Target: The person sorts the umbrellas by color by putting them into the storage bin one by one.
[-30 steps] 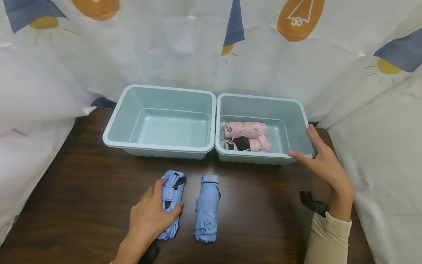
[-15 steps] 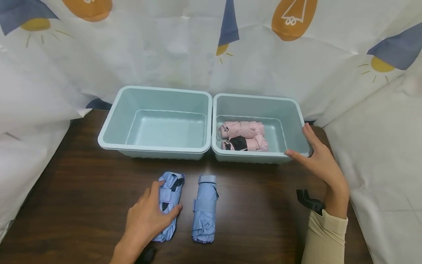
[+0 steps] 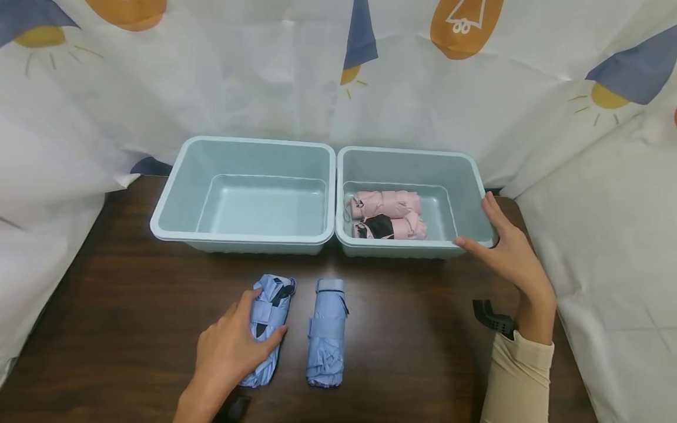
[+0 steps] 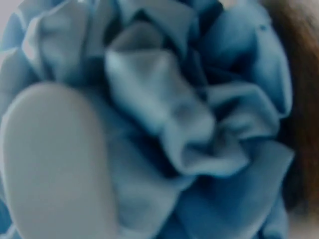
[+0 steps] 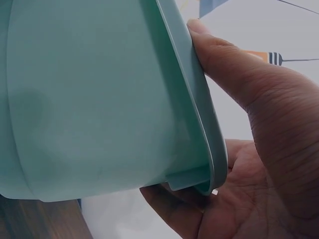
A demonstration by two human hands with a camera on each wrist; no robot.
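Observation:
Two folded blue umbrellas lie side by side on the dark wooden table. My left hand (image 3: 230, 343) holds the left umbrella (image 3: 272, 317), thumb on its right side and fingers at its left. In the left wrist view, the crumpled fabric (image 4: 164, 104) is blurred, with a pale rounded shape in front. The right umbrella (image 3: 326, 335) lies apart from the hand. My right hand (image 3: 508, 252) grips the front right corner of the right pale-blue bin (image 3: 402, 244), thumb against the rim. Two folded pink umbrellas (image 3: 386, 204) lie inside it, the nearer one with a black patch.
A second pale-blue bin (image 3: 240, 238) stands to the left, its rim against the right bin, with nothing in it. A white printed curtain (image 3: 264, 76) hangs behind the bins and along both sides of the table (image 3: 121, 305).
The head view has shifted slightly, so everything appears a little further left. Both hands keep their places on the left umbrella and the right bin.

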